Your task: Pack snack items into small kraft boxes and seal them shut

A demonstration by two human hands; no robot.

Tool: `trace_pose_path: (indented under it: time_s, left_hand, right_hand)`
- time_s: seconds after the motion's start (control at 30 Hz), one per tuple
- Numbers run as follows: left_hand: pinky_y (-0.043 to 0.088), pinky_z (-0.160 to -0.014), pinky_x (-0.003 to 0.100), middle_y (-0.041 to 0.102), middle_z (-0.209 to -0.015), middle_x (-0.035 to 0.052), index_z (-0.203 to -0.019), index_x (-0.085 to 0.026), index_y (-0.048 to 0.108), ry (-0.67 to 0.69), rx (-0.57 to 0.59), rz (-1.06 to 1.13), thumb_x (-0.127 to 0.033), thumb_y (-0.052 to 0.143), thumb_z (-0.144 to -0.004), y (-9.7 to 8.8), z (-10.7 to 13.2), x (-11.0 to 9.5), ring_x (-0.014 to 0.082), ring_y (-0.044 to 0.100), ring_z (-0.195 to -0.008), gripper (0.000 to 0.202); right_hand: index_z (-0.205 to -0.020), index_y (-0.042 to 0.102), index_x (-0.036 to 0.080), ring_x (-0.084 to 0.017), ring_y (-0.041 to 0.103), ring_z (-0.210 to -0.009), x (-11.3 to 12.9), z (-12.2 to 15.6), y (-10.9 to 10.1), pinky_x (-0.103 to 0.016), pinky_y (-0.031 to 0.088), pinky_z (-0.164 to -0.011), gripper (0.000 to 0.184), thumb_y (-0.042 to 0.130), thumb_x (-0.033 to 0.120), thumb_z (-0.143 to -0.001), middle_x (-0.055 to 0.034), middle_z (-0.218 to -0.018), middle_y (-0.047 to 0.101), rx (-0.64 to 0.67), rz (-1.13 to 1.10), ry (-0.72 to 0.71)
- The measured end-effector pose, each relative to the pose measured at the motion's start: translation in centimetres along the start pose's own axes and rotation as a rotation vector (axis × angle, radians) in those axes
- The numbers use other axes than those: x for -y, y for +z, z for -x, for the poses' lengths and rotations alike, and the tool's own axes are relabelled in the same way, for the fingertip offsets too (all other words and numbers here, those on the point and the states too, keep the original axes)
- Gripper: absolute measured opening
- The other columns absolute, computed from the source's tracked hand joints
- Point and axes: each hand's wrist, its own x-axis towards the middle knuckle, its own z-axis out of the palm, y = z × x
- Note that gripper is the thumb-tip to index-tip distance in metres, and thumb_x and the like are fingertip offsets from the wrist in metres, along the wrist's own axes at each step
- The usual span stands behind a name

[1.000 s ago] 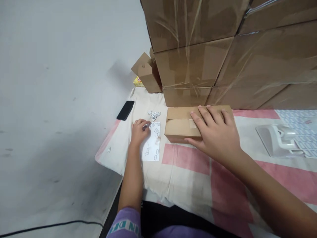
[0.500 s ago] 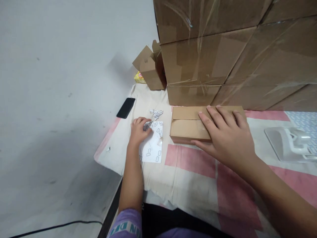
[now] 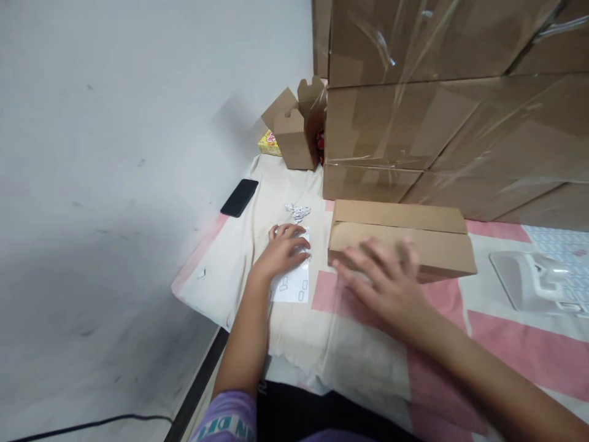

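My left hand (image 3: 288, 248) rests over the upper part of a white sheet (image 3: 293, 291) printed with small outlined rectangles. Its fingers are bent but apart, and they hide much of the sheet. Right of it lies a long, closed brown cardboard box (image 3: 414, 215) with a seam along its top. My right hand (image 3: 386, 285), smeared by motion, is at the near side of this box with its fingers spread and nothing visible in them. Whether it touches the box is unclear. Just beyond the sheet sits a small heap of silvery, speckled scraps (image 3: 298, 212).
Large taped cartons (image 3: 414, 123) are stacked along the back. Beside them stand a brown box with raised flaps (image 3: 294, 141) and a yellow packet (image 3: 269, 144). A black phone (image 3: 240, 197) lies near the wall (image 3: 115, 153). At the right is a white tape dispenser-like object (image 3: 534, 279).
My right hand has come off the box's top and moved left and toward me. The left hand has shifted right over the sheet, its fingers spreading. The camera view has shifted slightly.
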Motion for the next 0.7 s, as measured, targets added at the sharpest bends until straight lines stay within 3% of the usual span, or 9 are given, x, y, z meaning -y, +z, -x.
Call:
trace_pose_path:
  time_s: [0.07, 0.17, 0.33, 0.4, 0.5, 0.6, 0.7]
  left_hand:
    - [0.016, -0.12, 0.06, 0.058, -0.14, 0.005, -0.1, -0.031, 0.076, 0.015, -0.001, -0.001, -0.041, 0.064, -0.095, 0.0, -0.1, -0.1, 0.0307, 0.042, -0.136, 0.016]
    - [0.015, -0.12, 0.061, 0.06, -0.137, 0.004, -0.096, -0.031, 0.077, 0.01, -0.017, -0.015, -0.037, 0.06, -0.097, 0.1, -0.2, -0.1, 0.0301, 0.043, -0.135, 0.018]
    - [0.014, -0.12, 0.064, 0.061, -0.137, 0.003, -0.094, -0.031, 0.077, 0.013, 0.002, 0.015, -0.031, 0.06, -0.095, 0.2, 0.0, 0.1, 0.0305, 0.044, -0.135, 0.016]
    - [0.013, -0.12, 0.065, 0.062, -0.136, 0.003, -0.095, -0.032, 0.077, -0.009, 0.015, 0.029, -0.026, 0.061, -0.092, 0.1, 0.2, 0.3, 0.0309, 0.044, -0.135, 0.017]
    - [0.013, -0.12, 0.066, 0.063, -0.133, 0.0043, -0.099, -0.032, 0.077, -0.049, 0.001, 0.02, -0.019, 0.059, -0.088, 0.1, 0.4, 0.5, 0.0311, 0.045, -0.134, 0.024]
    - [0.012, -0.12, 0.066, 0.062, -0.133, 0.0045, -0.099, -0.032, 0.077, -0.053, -0.001, 0.016, -0.021, 0.061, -0.088, 0.3, 0.3, 0.6, 0.0314, 0.045, -0.134, 0.022]
    - [0.013, -0.12, 0.065, 0.062, -0.132, 0.0044, -0.096, -0.032, 0.077, -0.046, -0.015, 0.015, -0.026, 0.063, -0.09, 0.4, 0.2, 0.6, 0.0312, 0.045, -0.133, 0.016]
  right_hand:
    - [-0.132, 0.063, 0.026, -0.032, 0.046, -0.142, 2.2, 0.2, 1.7, -0.067, 0.013, -0.122, 0.036, 0.05, 0.018, -0.1, -0.0055, -0.142, 0.065, 0.022, -0.118, -0.108]
    - [-0.138, 0.06, 0.017, -0.032, 0.044, -0.144, 4.4, 0.3, 4.5, -0.062, 0.017, -0.125, 0.039, 0.046, 0.027, -0.103, -0.0103, -0.146, 0.061, 0.147, -0.283, -0.164]
    - [-0.147, 0.052, 0.006, -0.039, 0.038, -0.149, 4.7, 0.1, 8.0, -0.057, 0.037, -0.119, 0.057, 0.052, 0.038, -0.1, -0.0211, -0.16, 0.043, 0.312, -0.455, -0.095]
    - [-0.148, 0.05, 0.004, -0.04, 0.034, -0.15, 4.5, 0.0, 8.7, -0.055, 0.039, -0.117, 0.061, 0.055, 0.04, -0.099, -0.0232, -0.163, 0.035, 0.347, -0.493, -0.051]
    - [-0.152, 0.046, 0.009, -0.039, 0.031, -0.152, 4.4, 0.1, 9.0, -0.054, 0.038, -0.118, 0.062, 0.053, 0.042, -0.1, -0.0188, -0.167, 0.029, 0.38, -0.526, -0.011]
    - [-0.156, 0.042, 0.014, -0.038, 0.03, -0.153, 4.6, 0.1, 9.1, -0.053, 0.038, -0.118, 0.062, 0.05, 0.042, -0.101, -0.0128, -0.169, 0.028, 0.394, -0.546, -0.005]
    - [-0.155, 0.043, 0.014, -0.038, 0.03, -0.153, 4.8, 0.1, 9.2, -0.053, 0.037, -0.118, 0.062, 0.051, 0.043, -0.101, -0.0128, -0.167, 0.032, 0.401, -0.548, 0.009]
